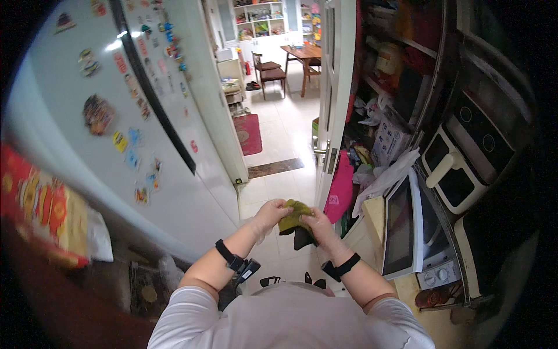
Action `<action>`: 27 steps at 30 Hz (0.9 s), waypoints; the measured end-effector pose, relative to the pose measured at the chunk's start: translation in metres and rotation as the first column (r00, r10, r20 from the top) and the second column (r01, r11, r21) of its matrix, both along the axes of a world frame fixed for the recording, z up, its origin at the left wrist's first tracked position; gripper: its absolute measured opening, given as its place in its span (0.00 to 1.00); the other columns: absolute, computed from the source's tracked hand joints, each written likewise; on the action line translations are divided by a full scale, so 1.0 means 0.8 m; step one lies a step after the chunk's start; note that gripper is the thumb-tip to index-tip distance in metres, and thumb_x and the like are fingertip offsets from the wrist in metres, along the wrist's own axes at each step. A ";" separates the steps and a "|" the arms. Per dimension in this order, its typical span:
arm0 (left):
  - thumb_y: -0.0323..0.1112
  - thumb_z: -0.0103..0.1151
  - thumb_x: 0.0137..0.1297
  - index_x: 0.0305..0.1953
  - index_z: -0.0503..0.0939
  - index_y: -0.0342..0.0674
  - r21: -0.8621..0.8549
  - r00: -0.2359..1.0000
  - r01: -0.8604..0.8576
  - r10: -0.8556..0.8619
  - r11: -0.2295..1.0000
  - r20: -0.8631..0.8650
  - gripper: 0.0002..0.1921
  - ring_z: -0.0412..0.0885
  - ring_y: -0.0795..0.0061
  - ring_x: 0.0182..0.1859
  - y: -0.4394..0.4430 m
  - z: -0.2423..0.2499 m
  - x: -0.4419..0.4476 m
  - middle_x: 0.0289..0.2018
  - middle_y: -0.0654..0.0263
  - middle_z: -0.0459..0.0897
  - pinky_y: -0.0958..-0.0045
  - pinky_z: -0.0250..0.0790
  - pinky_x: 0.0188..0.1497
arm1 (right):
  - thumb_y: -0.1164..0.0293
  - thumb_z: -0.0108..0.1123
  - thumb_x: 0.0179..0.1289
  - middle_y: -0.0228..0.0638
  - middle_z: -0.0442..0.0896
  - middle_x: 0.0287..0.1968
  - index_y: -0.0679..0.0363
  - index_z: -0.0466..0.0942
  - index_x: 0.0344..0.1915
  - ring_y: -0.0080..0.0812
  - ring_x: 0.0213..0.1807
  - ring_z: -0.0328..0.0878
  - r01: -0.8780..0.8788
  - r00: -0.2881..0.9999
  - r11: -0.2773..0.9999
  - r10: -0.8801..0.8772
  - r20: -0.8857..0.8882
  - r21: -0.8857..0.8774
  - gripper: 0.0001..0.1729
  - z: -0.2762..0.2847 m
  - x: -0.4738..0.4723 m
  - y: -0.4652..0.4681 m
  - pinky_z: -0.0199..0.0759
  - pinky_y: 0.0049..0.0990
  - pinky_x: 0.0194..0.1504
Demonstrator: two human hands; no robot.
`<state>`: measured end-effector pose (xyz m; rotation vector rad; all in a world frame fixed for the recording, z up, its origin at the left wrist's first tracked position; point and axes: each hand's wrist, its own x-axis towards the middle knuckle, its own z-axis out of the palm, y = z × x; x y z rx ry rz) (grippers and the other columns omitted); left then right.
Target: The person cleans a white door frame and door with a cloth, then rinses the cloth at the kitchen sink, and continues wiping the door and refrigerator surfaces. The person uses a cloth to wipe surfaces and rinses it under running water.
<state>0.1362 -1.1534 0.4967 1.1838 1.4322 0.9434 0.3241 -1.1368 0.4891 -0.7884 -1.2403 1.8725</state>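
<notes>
Between my two hands is a yellow-green cloth [291, 219] with a dark lower part, held out in front of my body at waist height. My left hand [274, 213] pinches its upper left edge between thumb and fingers. On the other side, my right hand [320, 224] grips the right edge, thumb on top. Both hands wear thin clear gloves. The dark part of the cloth hangs down beside my right hand. Whether it is one folded cloth or two pieces, I cannot tell.
A white fridge [174, 192] with many magnets stands at left. Ahead, a white door [335, 87] opens onto a room with a wooden table [307, 54]. At right, a microwave oven [399, 222] has its door ajar, near an air fryer [455, 170]. A pink bag [340, 187] hangs behind the door.
</notes>
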 end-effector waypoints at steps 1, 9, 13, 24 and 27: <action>0.35 0.57 0.63 0.38 0.77 0.37 0.011 0.999 0.028 -0.029 1.000 0.039 0.08 0.73 0.82 0.30 0.020 0.002 0.003 0.28 0.70 0.78 0.78 0.66 0.32 | 0.75 0.54 0.62 0.35 0.77 0.41 0.67 0.69 0.47 0.24 0.42 0.75 0.093 0.995 0.995 -0.094 0.036 0.027 0.14 0.003 -0.002 0.015 0.69 0.22 0.46; 0.36 0.58 0.61 0.37 0.77 0.34 0.423 0.967 0.051 0.061 0.905 -0.247 0.11 0.72 0.78 0.29 0.220 0.054 0.028 0.28 0.68 0.77 0.74 0.67 0.32 | 0.82 0.58 0.53 0.32 0.73 0.32 0.63 0.68 0.37 0.24 0.34 0.70 0.362 0.771 0.612 -0.621 0.144 0.703 0.12 0.074 0.027 0.188 0.67 0.22 0.41; 0.34 0.58 0.61 0.37 0.76 0.32 0.391 0.904 -0.109 0.255 0.914 -0.344 0.10 0.75 0.75 0.30 0.310 0.077 0.048 0.27 0.65 0.77 0.71 0.68 0.32 | 0.79 0.61 0.53 0.41 0.70 0.30 0.65 0.67 0.34 0.37 0.32 0.69 0.267 0.528 0.302 -0.840 0.123 0.915 0.12 0.089 0.020 0.288 0.66 0.29 0.38; 0.20 0.47 0.60 0.69 0.35 0.36 0.715 0.984 0.065 0.075 0.696 -0.162 0.41 0.65 0.53 0.60 0.339 -0.016 0.088 0.59 0.44 0.62 0.62 0.60 0.60 | 0.77 0.65 0.52 0.43 0.72 0.28 0.66 0.70 0.28 0.40 0.29 0.71 0.276 0.708 0.497 -0.684 0.176 0.823 0.11 0.053 0.002 0.351 0.66 0.31 0.31; 0.23 0.52 0.61 0.68 0.42 0.38 0.727 0.995 -0.044 -0.039 0.685 0.097 0.38 0.67 0.60 0.59 0.368 -0.019 0.077 0.59 0.52 0.64 0.64 0.62 0.59 | 0.76 0.64 0.54 0.43 0.73 0.30 0.66 0.71 0.32 0.39 0.31 0.72 0.089 0.800 0.583 -0.525 0.291 0.808 0.10 0.061 0.004 0.363 0.67 0.31 0.34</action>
